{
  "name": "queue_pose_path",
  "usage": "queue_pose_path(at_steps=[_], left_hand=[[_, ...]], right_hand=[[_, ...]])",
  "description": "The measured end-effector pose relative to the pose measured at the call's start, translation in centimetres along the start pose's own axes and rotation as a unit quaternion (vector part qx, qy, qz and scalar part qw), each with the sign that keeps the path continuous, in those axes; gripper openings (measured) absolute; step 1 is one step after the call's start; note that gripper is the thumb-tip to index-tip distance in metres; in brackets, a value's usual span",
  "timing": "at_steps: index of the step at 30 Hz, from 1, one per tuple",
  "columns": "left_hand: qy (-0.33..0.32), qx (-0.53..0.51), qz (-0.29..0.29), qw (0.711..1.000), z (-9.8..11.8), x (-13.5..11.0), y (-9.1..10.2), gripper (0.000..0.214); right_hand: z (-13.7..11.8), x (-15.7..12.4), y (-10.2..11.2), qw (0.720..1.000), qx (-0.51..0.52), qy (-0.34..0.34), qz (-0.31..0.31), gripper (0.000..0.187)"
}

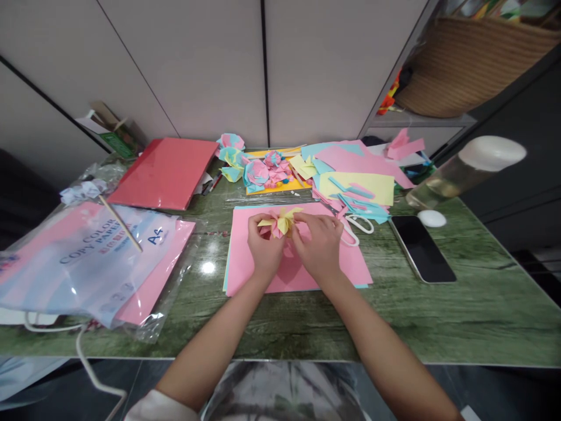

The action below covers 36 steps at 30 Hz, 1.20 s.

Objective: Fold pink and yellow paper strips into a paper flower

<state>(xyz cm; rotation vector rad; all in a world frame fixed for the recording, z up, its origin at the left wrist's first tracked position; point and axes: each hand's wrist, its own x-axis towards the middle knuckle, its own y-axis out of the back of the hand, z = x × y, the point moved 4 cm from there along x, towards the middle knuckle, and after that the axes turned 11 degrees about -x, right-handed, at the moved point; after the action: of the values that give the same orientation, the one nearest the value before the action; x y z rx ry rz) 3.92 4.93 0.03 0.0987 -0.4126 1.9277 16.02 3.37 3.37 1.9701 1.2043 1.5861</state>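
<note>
My left hand (pixel 263 245) and my right hand (pixel 319 244) meet over a pink sheet of paper (pixel 245 266) on the green table (pixel 460 316). Both pinch a small folded paper flower (pixel 279 221) with yellow and pink petals, held just above the sheet. The fingers of each hand are curled round its base. White-handled scissors (pixel 359 225) lie right beside my right hand.
A packet of A4 colour paper (pixel 87 257) with a wooden stick (pixel 120 223) lies at the left. A red folder (pixel 166 172), finished paper flowers (pixel 256 169) and loose coloured sheets (pixel 355 175) sit behind. A phone (pixel 421 248), a white oval object (pixel 432 218) and a bottle (pixel 464 169) stand right.
</note>
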Motion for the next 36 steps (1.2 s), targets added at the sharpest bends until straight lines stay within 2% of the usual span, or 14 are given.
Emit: queue_pose_path(at_steps=[3, 6, 15, 25, 36], left_hand=[[0.001, -0.012, -0.007, 1.000, -0.2, 0.1, 0.0, 0.036], [-0.002, 0.005, -0.017, 1.000, -0.1, 0.0, -0.1, 0.034], [-0.011, 0.026, -0.024, 0.999, -0.2, -0.1, -0.3, 0.033], [0.002, 0.023, -0.022, 0.999, -0.6, 0.2, -0.1, 0.033], [0.020, 0.016, 0.010, 1.000, -0.2, -0.2, -0.3, 0.033]], right_hand=[[0.2, 0.2, -0.4, 0.998, 0.042, -0.024, -0.044, 0.019], [0.5, 0.2, -0.6, 0.996, 0.057, -0.036, -0.058, 0.019], [0.9, -0.3, -1.0, 0.999, 0.041, -0.018, 0.012, 0.012], [0.8, -0.4, -1.5, 0.999, 0.044, -0.019, -0.005, 0.015], [0.2, -0.8, -1.4, 0.999, -0.011, 0.028, 0.034, 0.015]])
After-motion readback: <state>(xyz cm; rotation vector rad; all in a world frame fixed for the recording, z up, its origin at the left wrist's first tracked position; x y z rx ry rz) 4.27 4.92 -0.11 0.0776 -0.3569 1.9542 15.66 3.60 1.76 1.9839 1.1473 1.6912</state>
